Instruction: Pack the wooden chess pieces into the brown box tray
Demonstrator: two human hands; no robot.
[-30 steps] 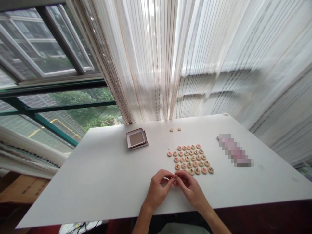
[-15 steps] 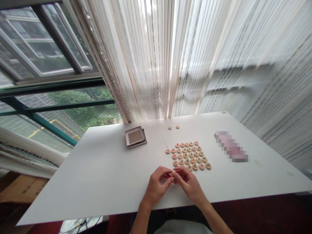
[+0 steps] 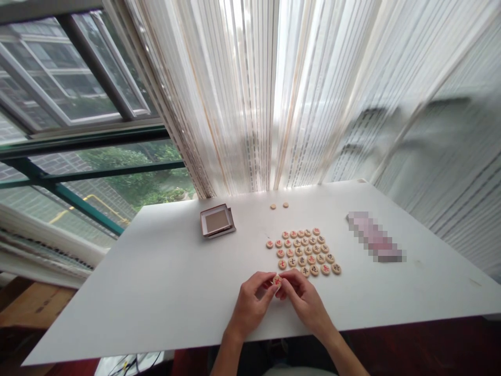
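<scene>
Between the fingertips of both hands is a round wooden Chinese chess piece (image 3: 277,281) with a red character on its face. My left hand (image 3: 252,300) pinches it from the left, thumb and fingers closed. From the right, my right hand (image 3: 303,297) pinches the same piece. Just beyond my hands, several more Chinese chess pieces (image 3: 301,260) with red or black characters lie in rough rows on the white table (image 3: 156,292). My right hand partly covers the nearest row.
An open shallow box (image 3: 217,221) stands at the back left. Two chess pieces (image 3: 273,207) lie apart near the far edge. A pinkish blurred item (image 3: 373,237) lies to the right. String curtains (image 3: 250,104) hang behind the table, with a window at left.
The held piece has turned so its red character now faces me. My right fingers have shifted slightly off its face. The view has moved a little.
</scene>
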